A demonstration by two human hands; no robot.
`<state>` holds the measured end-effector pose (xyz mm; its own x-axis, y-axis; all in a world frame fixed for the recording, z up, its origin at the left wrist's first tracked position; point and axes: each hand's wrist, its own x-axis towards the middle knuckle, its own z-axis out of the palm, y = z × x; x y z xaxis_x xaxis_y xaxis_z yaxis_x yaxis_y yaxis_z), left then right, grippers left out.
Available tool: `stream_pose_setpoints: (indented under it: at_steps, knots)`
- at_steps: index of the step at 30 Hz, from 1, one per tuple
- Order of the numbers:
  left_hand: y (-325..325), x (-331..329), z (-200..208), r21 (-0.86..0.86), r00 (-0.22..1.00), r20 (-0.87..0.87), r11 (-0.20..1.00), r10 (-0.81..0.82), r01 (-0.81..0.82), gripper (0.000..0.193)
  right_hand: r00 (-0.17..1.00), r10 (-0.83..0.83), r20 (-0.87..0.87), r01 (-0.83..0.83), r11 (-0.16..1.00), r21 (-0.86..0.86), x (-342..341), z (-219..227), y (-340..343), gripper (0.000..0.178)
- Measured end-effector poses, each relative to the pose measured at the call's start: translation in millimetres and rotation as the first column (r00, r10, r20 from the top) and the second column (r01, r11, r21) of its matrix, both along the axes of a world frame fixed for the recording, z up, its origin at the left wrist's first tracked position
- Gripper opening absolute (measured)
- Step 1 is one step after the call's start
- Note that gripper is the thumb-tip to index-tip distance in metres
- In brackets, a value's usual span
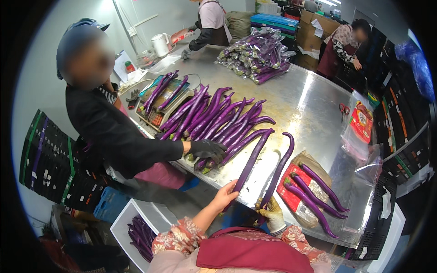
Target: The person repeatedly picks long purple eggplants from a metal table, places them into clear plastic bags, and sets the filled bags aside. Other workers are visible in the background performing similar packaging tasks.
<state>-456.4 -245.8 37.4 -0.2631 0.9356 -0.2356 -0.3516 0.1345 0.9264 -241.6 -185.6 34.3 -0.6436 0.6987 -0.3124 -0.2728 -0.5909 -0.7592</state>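
Bare, my left hand point(226, 195) is closed round the lower part of a long purple eggplant point(251, 166), which points away over the metal table. My right hand point(272, 214), in a pale work glove, grips the stem end of a second eggplant point(280, 169) with a curled tip. Just right of it, several eggplants point(309, 193) lie on a red and tan plastic bag point(291, 196). To the left is a big heap of loose eggplants point(218, 116), where a co-worker's black-gloved hand point(208, 150) rests at the near end.
Bagged eggplants point(259, 53) are piled at the table's far side. Left of the heap, eggplants lie over a scale point(164, 98). Red scissors point(344, 110) and plastic packaging point(359, 123) sit at right. A white bin point(120, 227) of eggplants stands lower left. Black crates point(48, 159) flank both sides.
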Motion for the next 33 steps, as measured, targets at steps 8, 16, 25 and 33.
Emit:
stream_pose_setpoints:
  at_steps: [8, 16, 25, 33]
  knots:
    - [75.0, -36.4, -37.2, 0.070, 0.426, -0.898, 0.992, 0.110, -0.108, 0.037, 0.999, 0.002, 0.034, 0.000, 0.999, -0.054, -3.9, 4.2, 18.0, 0.063]
    - [79.9, -71.6, -9.4, 0.155, 0.150, -0.973, 0.980, 0.174, -0.126, 0.033, 0.996, -0.076, 0.052, 0.078, 0.997, -0.026, -28.0, 14.6, 31.3, 0.059]
    - [122.3, -137.3, -23.4, -0.260, 0.551, -0.819, 0.960, -0.160, -0.107, 0.027, 0.993, -0.072, 0.096, 0.071, 0.997, 0.015, -58.9, 20.0, 34.5, 0.068]
    - [92.5, -152.6, 9.3, 0.090, 0.873, 0.407, 0.963, -0.269, 0.255, 0.044, 1.000, -0.018, 0.018, 0.019, 0.997, -0.069, -65.6, 13.9, 37.7, 0.071]
